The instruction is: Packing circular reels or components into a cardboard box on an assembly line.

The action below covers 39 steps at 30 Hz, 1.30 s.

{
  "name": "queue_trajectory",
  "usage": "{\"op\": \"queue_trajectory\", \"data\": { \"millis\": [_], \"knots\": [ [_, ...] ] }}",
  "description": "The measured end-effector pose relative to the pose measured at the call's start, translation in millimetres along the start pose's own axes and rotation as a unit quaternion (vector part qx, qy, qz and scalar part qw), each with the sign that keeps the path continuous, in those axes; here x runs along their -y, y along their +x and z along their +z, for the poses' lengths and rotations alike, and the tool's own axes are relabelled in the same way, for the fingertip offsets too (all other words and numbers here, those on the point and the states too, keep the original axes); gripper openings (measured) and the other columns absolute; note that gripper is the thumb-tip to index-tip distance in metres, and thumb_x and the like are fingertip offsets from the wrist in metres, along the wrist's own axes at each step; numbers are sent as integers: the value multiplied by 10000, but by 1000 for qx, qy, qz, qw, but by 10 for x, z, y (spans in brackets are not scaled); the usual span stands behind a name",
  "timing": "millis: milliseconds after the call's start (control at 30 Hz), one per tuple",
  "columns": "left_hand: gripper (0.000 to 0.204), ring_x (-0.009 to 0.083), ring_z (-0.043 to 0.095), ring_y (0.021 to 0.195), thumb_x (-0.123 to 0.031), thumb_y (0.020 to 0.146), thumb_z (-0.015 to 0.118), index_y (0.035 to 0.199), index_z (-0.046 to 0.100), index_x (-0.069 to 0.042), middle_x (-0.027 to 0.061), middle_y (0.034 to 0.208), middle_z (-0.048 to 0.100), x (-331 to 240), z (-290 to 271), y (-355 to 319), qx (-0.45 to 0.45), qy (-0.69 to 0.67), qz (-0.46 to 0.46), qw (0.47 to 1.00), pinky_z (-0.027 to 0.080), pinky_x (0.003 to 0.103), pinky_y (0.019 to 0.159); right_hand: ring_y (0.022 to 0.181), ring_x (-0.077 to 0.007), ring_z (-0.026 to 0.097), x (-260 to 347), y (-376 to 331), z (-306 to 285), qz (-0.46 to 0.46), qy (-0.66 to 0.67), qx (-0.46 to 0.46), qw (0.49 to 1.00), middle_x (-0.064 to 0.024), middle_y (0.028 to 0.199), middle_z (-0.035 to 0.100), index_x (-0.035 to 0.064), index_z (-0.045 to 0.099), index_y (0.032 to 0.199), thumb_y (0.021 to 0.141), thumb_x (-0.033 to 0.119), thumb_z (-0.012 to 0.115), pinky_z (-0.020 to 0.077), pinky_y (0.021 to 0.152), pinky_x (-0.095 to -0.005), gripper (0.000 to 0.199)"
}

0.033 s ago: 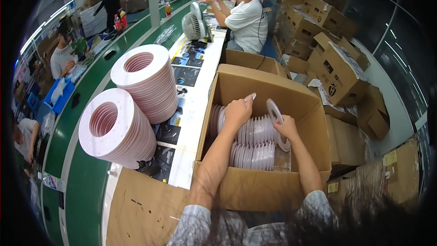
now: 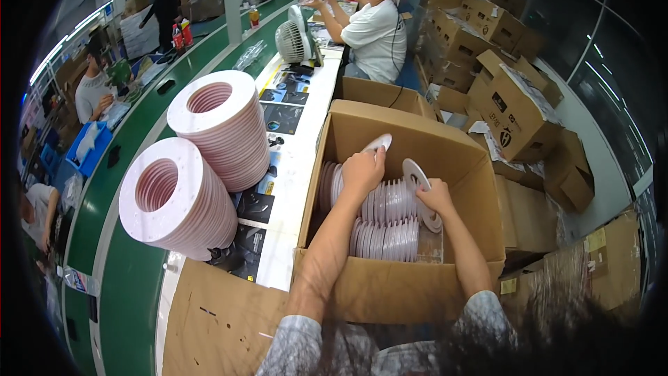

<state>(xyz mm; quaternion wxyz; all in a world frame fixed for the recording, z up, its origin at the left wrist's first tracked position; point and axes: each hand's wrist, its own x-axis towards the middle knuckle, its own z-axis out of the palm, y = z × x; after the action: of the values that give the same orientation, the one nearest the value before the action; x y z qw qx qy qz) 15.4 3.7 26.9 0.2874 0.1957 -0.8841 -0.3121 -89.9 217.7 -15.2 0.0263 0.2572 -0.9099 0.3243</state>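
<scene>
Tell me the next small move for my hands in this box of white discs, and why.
Probably lift both discs clear of the cardboard box. Your left hand already grips one white disc above the rows, and your right hand holds another disc, so neither is seated among the packed discs.

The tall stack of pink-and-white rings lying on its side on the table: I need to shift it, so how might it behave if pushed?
The nearer stack of rings rests on its curved edge, so it could probably roll. It is many thin rings pressed together, so it may fan apart or slump. Its bulk suggests it is fairly heavy, though the open centres lighten it.
</scene>
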Motion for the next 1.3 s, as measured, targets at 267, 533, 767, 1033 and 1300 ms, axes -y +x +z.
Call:
{"op": "queue_trajectory", "data": {
  "millis": [267,533,767,1033,1300],
  "knots": [
    [603,391,643,680,-537,889,458,762,658,17,232,705,648,-74,276,-152,125,43,182,974,501,475,647,619,-196,650,-131,80,304,40,213,106,970,-109,671,667,18,685,774,710,183,731,504,606,-348,183],
    [478,379,609,624,-461,892,484,735,612,-28,182,661,621,53,222,-169,153,78,221,960,473,482,588,636,-214,656,-38,106,256,51,100,99,989,-111,686,670,35,687,767,678,239,757,505,622,-349,234],
    [457,373,639,648,-428,889,482,758,644,-21,189,689,641,4,255,-144,110,81,206,969,500,447,617,625,-181,651,11,86,257,-12,106,51,993,-89,662,664,50,682,730,694,197,712,498,601,-337,155],
    [367,360,657,656,-282,958,375,833,620,-39,178,696,651,226,161,-18,-87,-12,53,995,500,486,595,649,-145,624,1,110,-78,48,253,-11,966,-55,709,672,-3,665,769,848,281,669,492,618,-301,295],
    [926,312,649,800,-741,882,160,1148,498,78,254,974,630,25,297,18,198,-717,-232,627,553,416,785,1092,-191,554,-152,57,108,48,569,3,821,-94,1338,487,-56,415,1343,982,334,500,409,969,-304,538]
  ]
}}
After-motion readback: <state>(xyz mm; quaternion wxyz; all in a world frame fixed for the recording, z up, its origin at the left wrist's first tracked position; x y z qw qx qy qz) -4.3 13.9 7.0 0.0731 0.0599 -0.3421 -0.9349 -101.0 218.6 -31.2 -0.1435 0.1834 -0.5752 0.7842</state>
